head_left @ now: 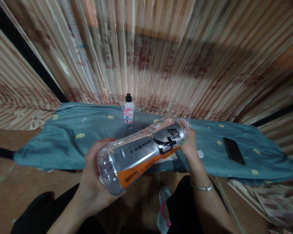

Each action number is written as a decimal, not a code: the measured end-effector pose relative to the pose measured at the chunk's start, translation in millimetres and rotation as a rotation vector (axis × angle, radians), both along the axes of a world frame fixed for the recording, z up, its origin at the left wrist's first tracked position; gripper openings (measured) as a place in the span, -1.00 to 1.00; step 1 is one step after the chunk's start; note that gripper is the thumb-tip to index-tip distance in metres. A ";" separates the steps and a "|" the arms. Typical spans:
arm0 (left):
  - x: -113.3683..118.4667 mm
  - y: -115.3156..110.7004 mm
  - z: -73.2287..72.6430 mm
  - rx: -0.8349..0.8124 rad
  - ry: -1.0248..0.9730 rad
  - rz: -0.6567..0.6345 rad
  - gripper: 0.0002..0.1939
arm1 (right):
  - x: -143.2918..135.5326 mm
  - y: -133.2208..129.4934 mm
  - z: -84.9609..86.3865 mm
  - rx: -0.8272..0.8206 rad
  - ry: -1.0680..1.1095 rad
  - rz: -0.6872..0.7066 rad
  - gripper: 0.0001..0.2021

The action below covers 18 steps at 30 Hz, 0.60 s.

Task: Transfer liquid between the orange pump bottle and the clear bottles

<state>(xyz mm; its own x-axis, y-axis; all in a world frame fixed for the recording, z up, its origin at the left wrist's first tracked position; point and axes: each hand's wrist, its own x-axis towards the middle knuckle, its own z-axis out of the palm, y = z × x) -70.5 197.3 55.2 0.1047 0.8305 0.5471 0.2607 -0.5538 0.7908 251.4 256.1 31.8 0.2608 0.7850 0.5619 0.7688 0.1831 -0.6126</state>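
Observation:
A large clear plastic bottle point(144, 149) with a silver and orange label is held tilted in the air, its lower end to the left. My left hand point(95, 182) is wrapped round the base end. At the other end, my right hand point(189, 143) grips near the neck, and its fingers are mostly hidden behind the bottle. Below and behind the bottle, a piece of white paper point(169, 158) partly shows on the cloth. A small clear squeeze bottle point(128, 110) with a black cap and pink label stands upright beyond the big bottle.
A teal patterned cloth point(63, 136) covers the low surface before me. On its right side lies a black phone point(233, 150), with a small white round object point(200, 153) nearer the middle. A pleated, printed curtain point(146, 71) hangs behind. Dark poles point(34, 55) slant along the sides.

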 end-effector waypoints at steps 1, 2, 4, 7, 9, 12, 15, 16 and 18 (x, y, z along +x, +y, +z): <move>2.8 -0.7 1.8 0.015 0.013 -0.005 0.09 | 0.5 -0.1 -0.5 -0.014 -0.004 0.003 -0.67; 5.2 -1.3 3.5 0.024 0.028 -0.009 0.06 | 1.0 -0.3 -1.0 -0.024 -0.005 0.002 -0.66; 7.9 -2.3 5.5 0.043 0.056 0.003 0.04 | 2.1 -0.3 -2.1 -0.029 -0.003 -0.001 -0.65; 7.4 -3.8 3.9 0.029 0.054 0.016 0.06 | 3.3 0.0 -3.6 -0.008 -0.003 -0.008 -0.67; 6.6 -4.7 1.4 -0.015 0.015 0.012 0.09 | 3.8 0.2 -4.6 -0.007 -0.004 -0.002 -0.71; 7.1 -4.9 -0.6 -0.065 -0.035 0.001 0.07 | 4.5 0.5 -5.9 -0.009 -0.006 -0.002 -0.75; 7.8 -3.7 -0.3 -0.046 -0.034 -0.005 0.04 | 5.6 0.9 -6.7 0.000 -0.014 -0.004 -0.77; 7.8 -3.4 -0.2 -0.037 -0.025 -0.004 0.05 | 5.9 1.0 -6.9 0.001 -0.015 -0.004 -0.77; 7.6 -3.2 -0.2 -0.027 -0.015 -0.001 0.06 | 6.4 1.2 -7.3 -0.004 -0.013 -0.008 -0.76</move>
